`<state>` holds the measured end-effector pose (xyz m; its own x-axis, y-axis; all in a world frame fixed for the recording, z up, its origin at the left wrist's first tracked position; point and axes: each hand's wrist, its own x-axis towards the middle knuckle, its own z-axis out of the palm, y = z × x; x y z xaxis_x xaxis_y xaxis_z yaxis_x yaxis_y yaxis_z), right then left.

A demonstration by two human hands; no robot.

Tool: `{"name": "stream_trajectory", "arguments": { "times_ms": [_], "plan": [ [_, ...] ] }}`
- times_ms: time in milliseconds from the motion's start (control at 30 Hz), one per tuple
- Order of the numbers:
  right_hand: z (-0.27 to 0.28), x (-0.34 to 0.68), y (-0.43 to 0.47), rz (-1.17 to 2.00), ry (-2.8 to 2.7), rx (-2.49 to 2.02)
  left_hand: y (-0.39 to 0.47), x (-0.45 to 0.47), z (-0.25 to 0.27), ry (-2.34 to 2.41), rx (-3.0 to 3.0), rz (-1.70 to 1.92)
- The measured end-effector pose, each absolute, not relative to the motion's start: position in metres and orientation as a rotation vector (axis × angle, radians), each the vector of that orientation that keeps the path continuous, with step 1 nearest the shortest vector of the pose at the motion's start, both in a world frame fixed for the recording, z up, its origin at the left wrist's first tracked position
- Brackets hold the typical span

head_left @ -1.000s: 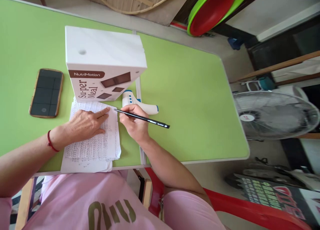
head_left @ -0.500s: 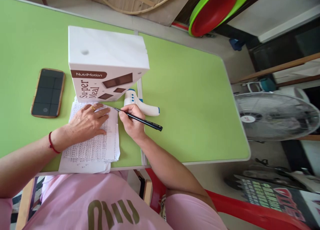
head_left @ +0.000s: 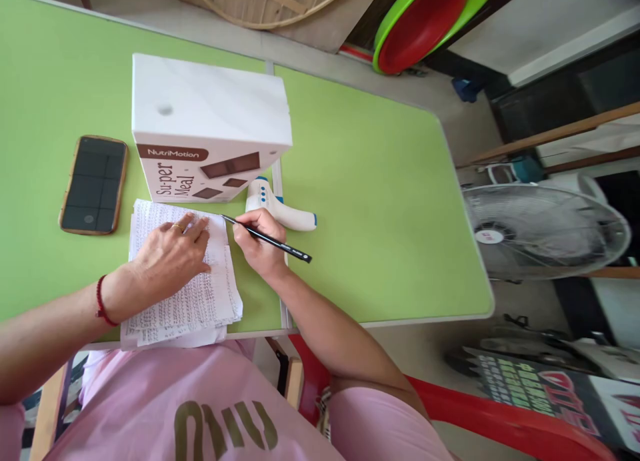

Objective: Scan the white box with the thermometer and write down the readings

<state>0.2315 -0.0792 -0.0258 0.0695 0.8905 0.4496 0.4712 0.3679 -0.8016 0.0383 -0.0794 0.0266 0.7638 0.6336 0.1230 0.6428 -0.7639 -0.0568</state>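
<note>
My left hand (head_left: pixel 173 254) lies flat with fingers stretched over a stack of handwritten paper sheets (head_left: pixel 215 294) at the table's near edge. A ring and a red bracelet are on it. In my right hand (head_left: pixel 260 244) is a black pen (head_left: pixel 280 239), its tip at the top right corner of the upper sheet. Just beyond the papers stands a white box (head_left: pixel 210 101) printed "NutriMotion Super Meal". A white and blue infrared thermometer (head_left: pixel 293 217) lies behind my right hand, partly hidden by it. Left of the box rests a phone (head_left: pixel 95 184) in a brown-edged case.
Everything sits on a green folding table (head_left: pixel 370 201) with a seam across it. Off its right end stands a fan (head_left: pixel 545 231). Red and green basins (head_left: pixel 423 24) lean beyond the far edge, and a red chair (head_left: pixel 500 414) is at the lower right.
The paper stack has shifted slightly left and its sheets sit differently, with the top edge now clear of the box. My left hand has slid slightly toward me; the pen has moved with my right hand.
</note>
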Motion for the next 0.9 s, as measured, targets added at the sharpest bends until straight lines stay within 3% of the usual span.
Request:
{"name": "stream_trajectory", "arguments": {
  "times_ms": [900],
  "plan": [
    [-0.0255, 0.2279, -0.0797, 0.485, -1.643, -1.271, -0.0797, 0.0442, 0.0263, -1.127, -2.937, -0.069]
  ]
}}
